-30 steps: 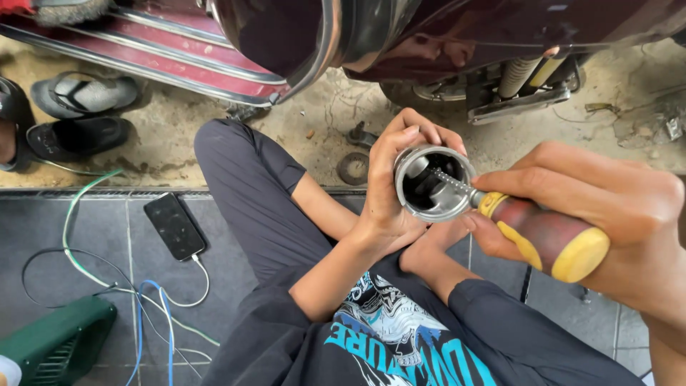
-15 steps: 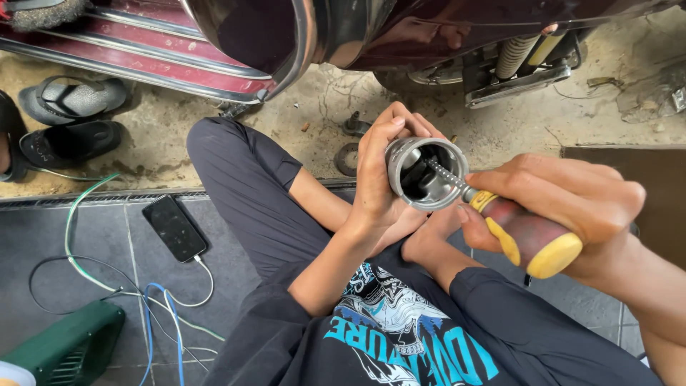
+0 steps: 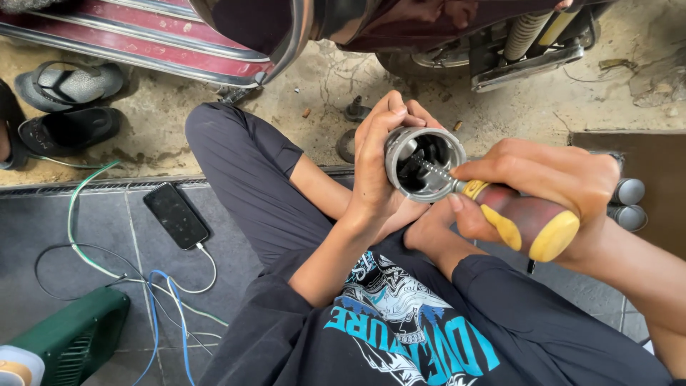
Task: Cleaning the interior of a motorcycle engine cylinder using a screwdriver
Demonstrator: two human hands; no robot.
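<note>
Seen from above, a seated person in dark trousers and a black printed shirt works over their lap. The left hand (image 3: 379, 171) comes up from below with the forearm bent, fingers curled around the far side of a short, hollow grey metal cylinder (image 3: 423, 163) and gripping it with its open end facing up. The right hand (image 3: 543, 182) reaches in from the right, wrist slightly bent, clenched around the dark red and yellow handle of a screwdriver (image 3: 525, 221). The screwdriver's metal shaft angles up and left into the cylinder's open mouth. The cylinder sits between the two hands, above the knees. On the grey tiled floor at left lie a black phone (image 3: 176, 215) with a white cable, and loose blue and green wires (image 3: 161, 304). Black sandals (image 3: 68, 107) rest on the dusty ground beyond.
</note>
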